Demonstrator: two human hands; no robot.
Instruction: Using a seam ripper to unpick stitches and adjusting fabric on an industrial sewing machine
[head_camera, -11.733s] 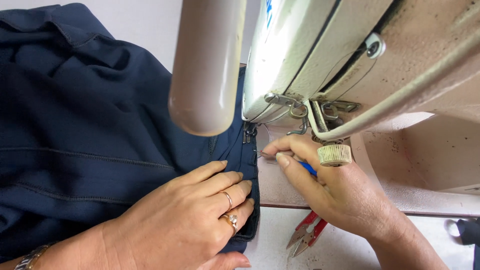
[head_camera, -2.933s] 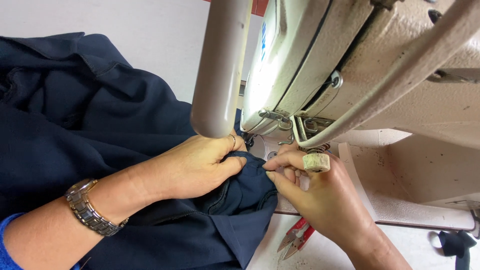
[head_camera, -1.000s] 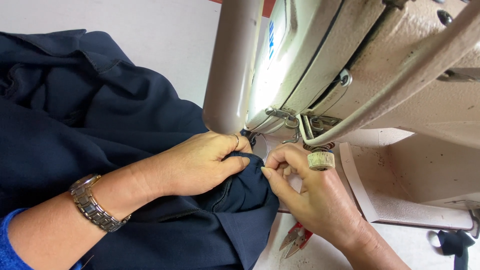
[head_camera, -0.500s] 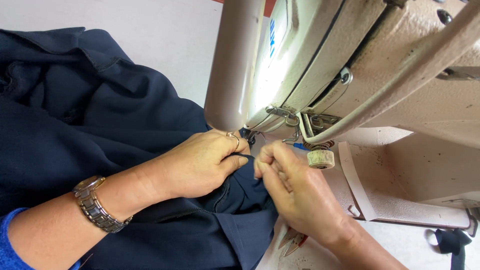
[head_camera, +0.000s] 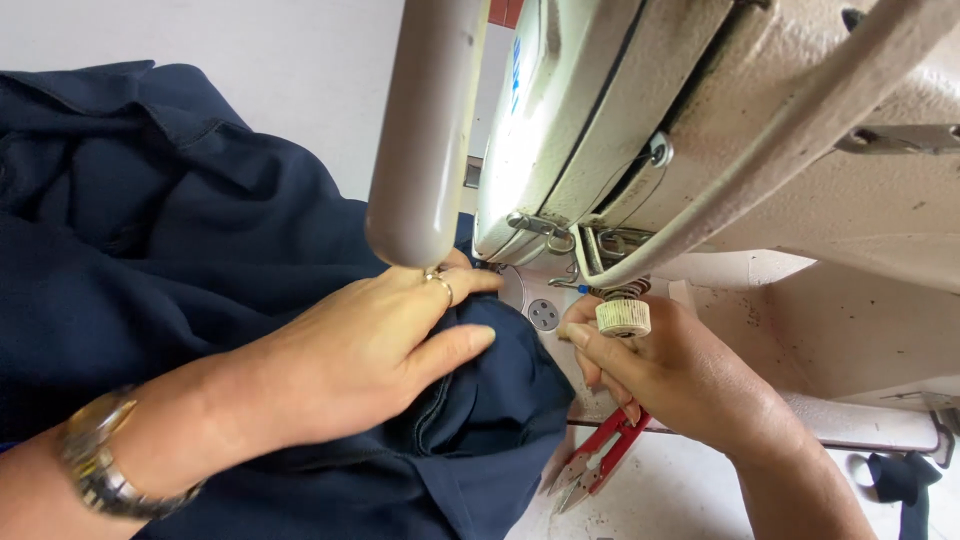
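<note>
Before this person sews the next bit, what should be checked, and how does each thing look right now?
1. Cloth held down: ok. The left hand lies flat on the navy cloth, pressing a folded edge near the needle area.
2. Cloth under the needle: cannot tell. The sewing machine head hides the needle.
3. Fingers away from the needle: cannot tell. The right hand has its fingertips close to the presser foot, with a taped finger.
4. Snips out of the way: not ok. The red thread snips hang from the right hand.
5. Metal plate clear: ok. It shows bare beside the cloth edge.
</note>
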